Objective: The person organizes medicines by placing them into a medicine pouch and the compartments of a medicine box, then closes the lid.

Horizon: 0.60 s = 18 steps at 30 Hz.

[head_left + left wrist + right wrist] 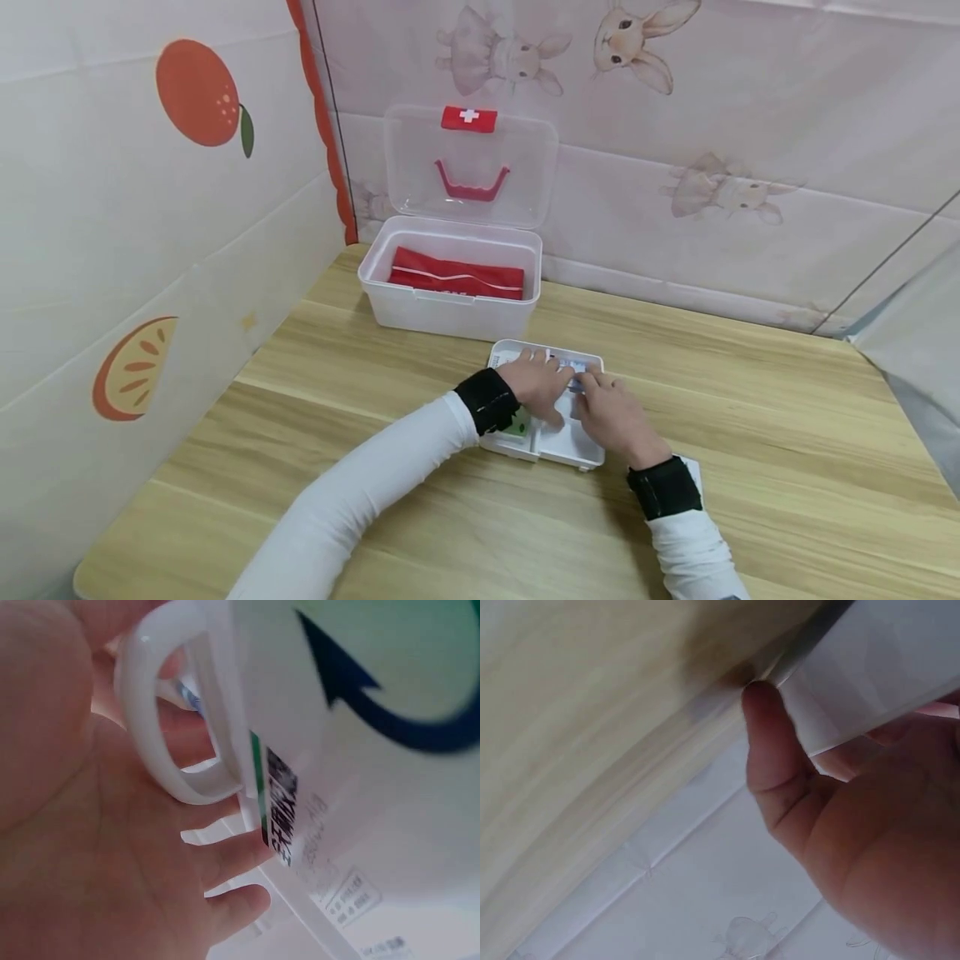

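On the table stands a shallow white divided tray (573, 448). My left hand (536, 385) reaches over its middle, the fingers fairly straight. In the left wrist view, the left palm lies beside the tray's white loop handle (139, 705), with fingers extending behind it. Close by is a white and green printed box (390, 825) with a dark blue arrow; part of its green face shows under the left wrist. My right hand (618, 417) reaches into the tray's right side, fingertips at a blue-and-white packet (576, 367). Its thumb looks straight in the right wrist view; the other fingers are mostly hidden.
Behind the tray, a clear plastic first-aid box (450, 312) stands with its lid (412, 158) raised and a folded red cloth item (480, 279) inside. A white flat object (692, 473) lies partly under the right wrist. Printed curtains border the wooden table (750, 417).
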### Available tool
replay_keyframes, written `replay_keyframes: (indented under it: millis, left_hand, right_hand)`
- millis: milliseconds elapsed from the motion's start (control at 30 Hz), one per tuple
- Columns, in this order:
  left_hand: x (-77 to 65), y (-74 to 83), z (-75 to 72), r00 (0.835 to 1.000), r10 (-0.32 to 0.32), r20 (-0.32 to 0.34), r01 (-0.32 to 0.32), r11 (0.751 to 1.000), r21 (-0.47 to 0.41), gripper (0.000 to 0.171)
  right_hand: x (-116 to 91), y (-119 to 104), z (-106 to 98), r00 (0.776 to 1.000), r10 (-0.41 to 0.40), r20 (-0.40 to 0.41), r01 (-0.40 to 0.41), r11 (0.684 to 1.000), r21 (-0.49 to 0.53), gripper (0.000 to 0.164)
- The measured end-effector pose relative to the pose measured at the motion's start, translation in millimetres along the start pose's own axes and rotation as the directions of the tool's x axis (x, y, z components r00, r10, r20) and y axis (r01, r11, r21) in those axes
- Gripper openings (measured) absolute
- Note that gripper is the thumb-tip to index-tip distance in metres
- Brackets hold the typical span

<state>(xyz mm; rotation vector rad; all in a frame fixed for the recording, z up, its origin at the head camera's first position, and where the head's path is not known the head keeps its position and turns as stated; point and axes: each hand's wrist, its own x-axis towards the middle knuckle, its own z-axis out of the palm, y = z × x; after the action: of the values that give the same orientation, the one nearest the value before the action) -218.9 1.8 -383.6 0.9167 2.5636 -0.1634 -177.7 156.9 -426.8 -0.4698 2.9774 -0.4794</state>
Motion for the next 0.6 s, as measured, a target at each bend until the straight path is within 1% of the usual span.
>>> replay_keyframes:
  millis: [100,233,333,400,467,533,600]
  left_hand:
    - [1.6,-1.2,-0.7,1.000,0.000,0.004,0.000,1.000,-0.030,0.066]
    - [-1.1,-6.4,-4.4,1.000,0.020,-0.013,-0.020,0.998,-0.057,0.062]
    - [-5.4,-12.1,-7.9,0.999,0.038,-0.038,-0.041,0.995,-0.091,0.062]
    - [-9.1,-17.1,-9.1,0.998,0.043,-0.050,-0.049,0.991,-0.121,0.063]
    - [-14.6,-22.0,-10.2,0.998,0.034,-0.057,-0.042,0.986,-0.159,0.066]
    - [-22.4,-27.2,-11.2,0.997,0.022,-0.070,-0.036,0.976,-0.213,0.068]
    - [-32.3,-33.4,-11.5,0.996,0.000,-0.093,-0.025,0.962,-0.271,0.069]
  right_hand:
    - [-0.6,1.8,-1.6,1.000,-0.009,-0.013,0.009,1.000,0.026,0.039]
    - [-1.3,3.2,-4.3,0.998,-0.050,-0.043,0.052,0.997,0.062,0.036]
    - [-1.9,3.2,-7.9,0.988,-0.108,-0.111,0.118,0.990,0.084,0.033]
    - [-3.2,2.4,-12.5,0.983,-0.118,-0.141,0.131,0.987,0.093,0.032]
    - [-5.8,2.2,-19.5,0.979,-0.115,-0.167,0.133,0.986,0.099,0.031]
    - [-10.3,3.5,-28.1,0.986,-0.080,-0.145,0.097,0.989,0.111,0.034]
    - [-15.6,7.0,-36.5,0.993,-0.056,-0.106,0.068,0.991,0.119,0.035]
